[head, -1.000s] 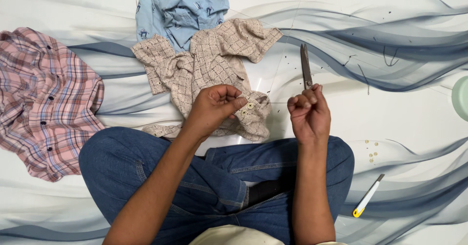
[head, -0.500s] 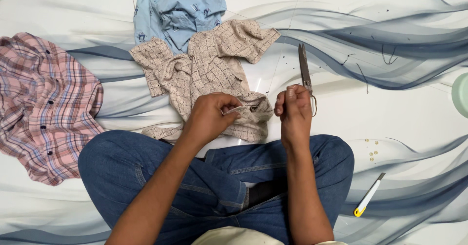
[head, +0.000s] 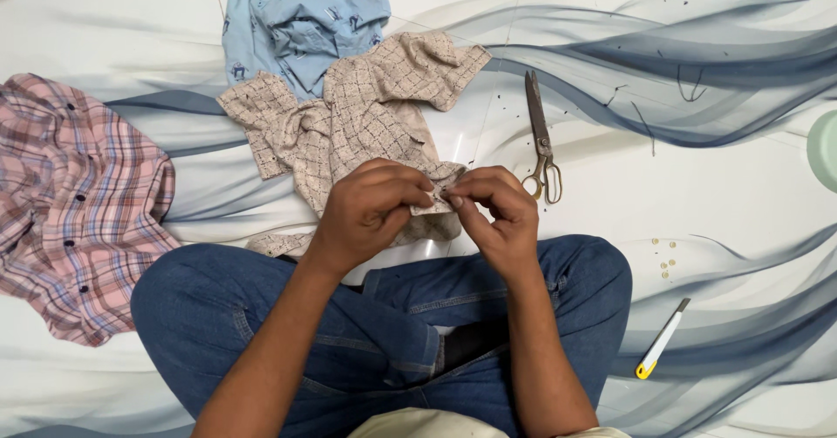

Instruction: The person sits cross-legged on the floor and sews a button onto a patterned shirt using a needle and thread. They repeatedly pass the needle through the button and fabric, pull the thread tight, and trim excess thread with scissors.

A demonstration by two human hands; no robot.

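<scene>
A: Head view, looking straight down. The left hand (head: pixel 370 211) and the right hand (head: pixel 494 216) meet over the lap, both pinching the near edge of the beige checked shirt (head: pixel 357 124).

B: How are they gripping?

A: Fingers curled in tight, thumb and fingertips of each hand nipped on a small fold of cloth. What sits inside that fold I cannot make out; the fingers cover it.

B: And the shirt itself?

A: Spread on the printed sheet (head: pixel 741 168) just beyond the knees, its lower hem partly tucked under the hands and behind the jeans (head: pixel 375 342).

B: Anything beside it?

A: Scissors (head: pixel 540 142) lie flat just right of the right hand, not touched. A blue shirt (head: pixel 301 20) lies above, cut off by the top edge, and the beige one overlaps it. A pink plaid shirt (head: pixel 78 203) runs off the left side. Small pale dots (head: pixel 664 257), too tiny to identify, lie by the right knee, with a white-and-yellow marker (head: pixel 661 340) below. A pale green round thing (head: pixel 824 150) is clipped by the right edge.
</scene>
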